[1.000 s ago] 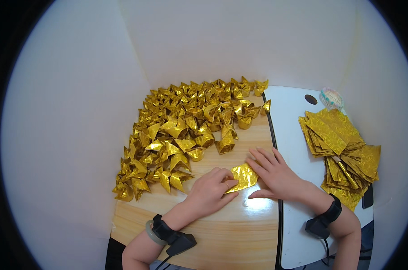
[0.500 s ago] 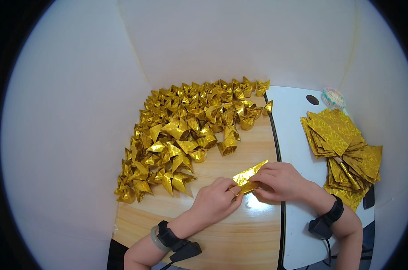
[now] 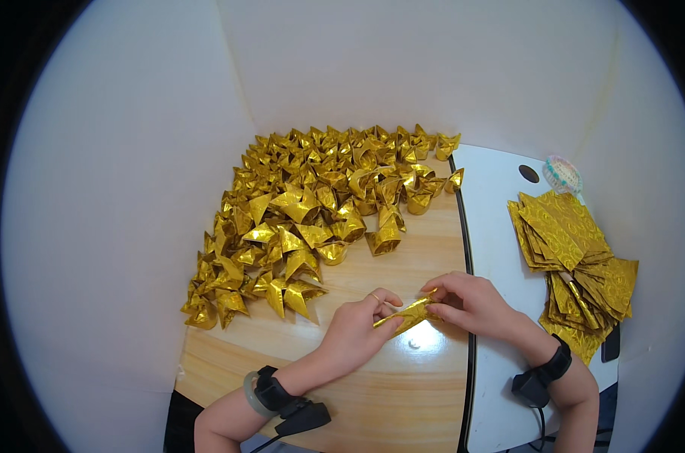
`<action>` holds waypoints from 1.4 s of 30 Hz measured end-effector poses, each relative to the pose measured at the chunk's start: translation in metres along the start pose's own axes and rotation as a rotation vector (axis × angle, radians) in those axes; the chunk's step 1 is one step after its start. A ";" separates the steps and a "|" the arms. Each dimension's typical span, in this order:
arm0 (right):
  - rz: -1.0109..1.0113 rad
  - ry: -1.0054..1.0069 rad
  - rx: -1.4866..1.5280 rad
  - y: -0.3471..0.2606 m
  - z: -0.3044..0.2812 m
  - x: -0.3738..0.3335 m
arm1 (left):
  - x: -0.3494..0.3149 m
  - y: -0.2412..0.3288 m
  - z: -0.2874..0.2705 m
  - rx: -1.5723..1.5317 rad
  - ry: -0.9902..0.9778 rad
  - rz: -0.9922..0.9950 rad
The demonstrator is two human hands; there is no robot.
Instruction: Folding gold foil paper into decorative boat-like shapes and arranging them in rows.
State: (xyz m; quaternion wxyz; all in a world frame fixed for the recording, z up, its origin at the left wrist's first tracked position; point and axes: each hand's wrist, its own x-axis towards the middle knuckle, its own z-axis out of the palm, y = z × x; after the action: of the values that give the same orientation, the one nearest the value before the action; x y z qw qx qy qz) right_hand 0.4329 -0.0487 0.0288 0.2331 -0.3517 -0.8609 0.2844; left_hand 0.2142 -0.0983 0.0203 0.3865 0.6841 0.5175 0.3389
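Here, left hand (image 3: 356,326) and right hand (image 3: 477,306) pinch 1 gold paper (image 3: 412,315) by opposite ends (long axis slanting up rightward).

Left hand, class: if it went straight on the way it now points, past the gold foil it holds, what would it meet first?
Most likely the right hand, which holds the other end of the gold foil. Depth is unclear from one view, so the left hand might just miss it.
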 end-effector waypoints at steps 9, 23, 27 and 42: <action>0.246 -0.119 0.108 -0.008 0.000 0.005 | -0.001 0.003 -0.003 0.148 0.005 0.021; -0.038 -0.010 -0.285 -0.001 0.007 0.003 | -0.001 0.002 -0.001 0.409 0.032 0.089; -0.065 -0.042 -0.135 0.002 0.008 0.005 | -0.003 0.003 0.000 0.339 0.115 0.092; -0.060 0.143 0.082 -0.020 0.004 0.001 | 0.001 0.000 -0.003 0.042 0.143 0.236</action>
State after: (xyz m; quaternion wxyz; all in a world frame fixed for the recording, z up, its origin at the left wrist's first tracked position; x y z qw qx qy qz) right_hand 0.4207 -0.0612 0.0393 0.3168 -0.3353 -0.8398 0.2863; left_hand 0.2122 -0.0964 0.0220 0.2917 0.7222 0.4668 0.4188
